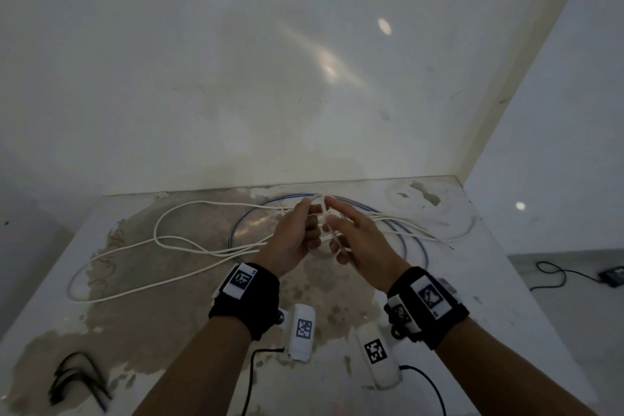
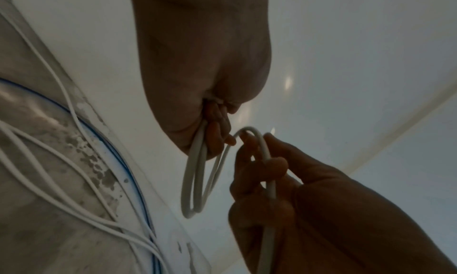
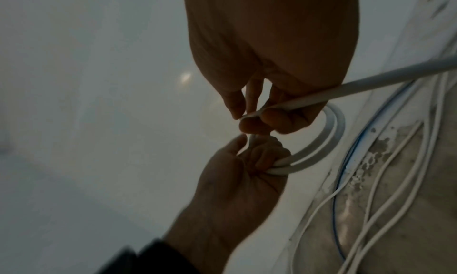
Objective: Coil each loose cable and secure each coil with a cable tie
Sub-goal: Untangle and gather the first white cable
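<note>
My two hands meet above the middle of the table. My left hand (image 1: 305, 228) grips a small coil of white cable (image 2: 189, 190) with its fingers curled round the loops; the same coil (image 3: 332, 133) curves beside both hands in the right wrist view. My right hand (image 1: 337, 233) pinches the free strand (image 3: 371, 84) of that cable between thumb and fingers, close against the left hand. The remaining white cable (image 1: 158, 230) sprawls in long loose loops over the table.
A blue cable (image 1: 420, 248) lies in a wide ring under the hands. Black cable ties (image 1: 77, 378) sit at the table's front left. The table (image 1: 506, 314) butts against a white wall. A black device (image 1: 612, 275) with a cord lies on the floor at right.
</note>
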